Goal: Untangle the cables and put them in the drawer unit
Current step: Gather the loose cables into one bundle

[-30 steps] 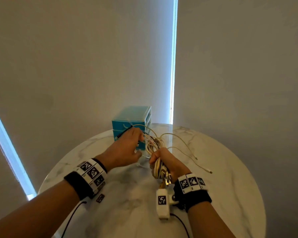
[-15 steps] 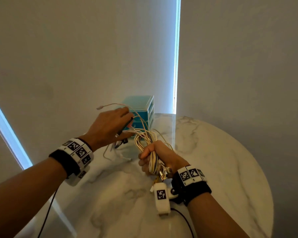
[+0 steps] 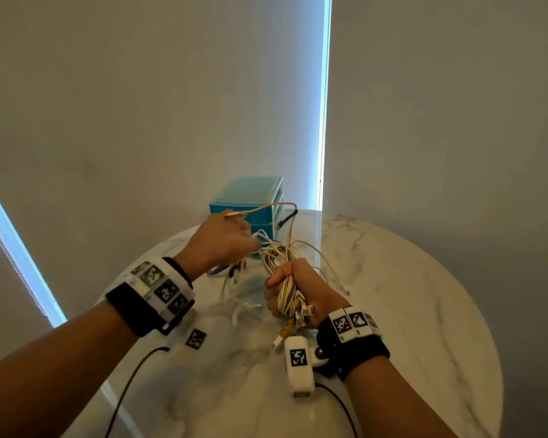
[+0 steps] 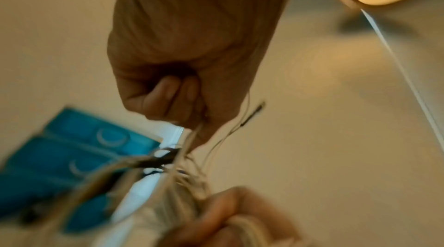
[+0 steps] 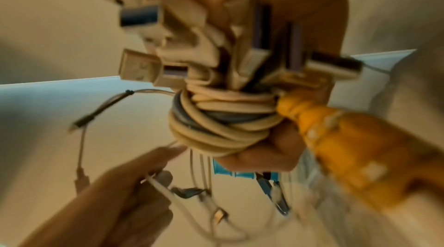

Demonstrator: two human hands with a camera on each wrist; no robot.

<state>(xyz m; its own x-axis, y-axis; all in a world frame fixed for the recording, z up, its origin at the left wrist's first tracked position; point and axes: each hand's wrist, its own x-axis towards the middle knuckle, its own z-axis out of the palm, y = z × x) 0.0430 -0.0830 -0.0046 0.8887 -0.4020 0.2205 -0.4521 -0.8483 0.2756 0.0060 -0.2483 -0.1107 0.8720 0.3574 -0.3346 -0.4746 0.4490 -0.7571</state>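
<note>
Two hands at work on one lot of cables.

Item: cable bundle [image 3: 283,290], cream and grey strands with plug ends, clamped in the fist of the right hand [image 3: 301,289] above the marble table [image 3: 424,311]. Long axis roughly upright; plugs hang out below the fist, tangled loops rise above it.

Item: pinkish cable [image 3: 266,207], one strand drawn out of the bundle's upper end. It arcs up and away from the right fist toward the left hand [image 3: 222,241], whose curled fingers pinch it with a few pale strands. The left hand sits just beside and above the right, touching the loops.

Item: teal drawer unit [image 3: 249,197], beyond both hands on the far side of the table, drawers apparently closed. Left hand nearer to it.

Judgement: the freeing pull runs along the pinkish strand, away from the right fist toward the left; the bundle stays as anchor. Snagging in the loops is likely.
</note>
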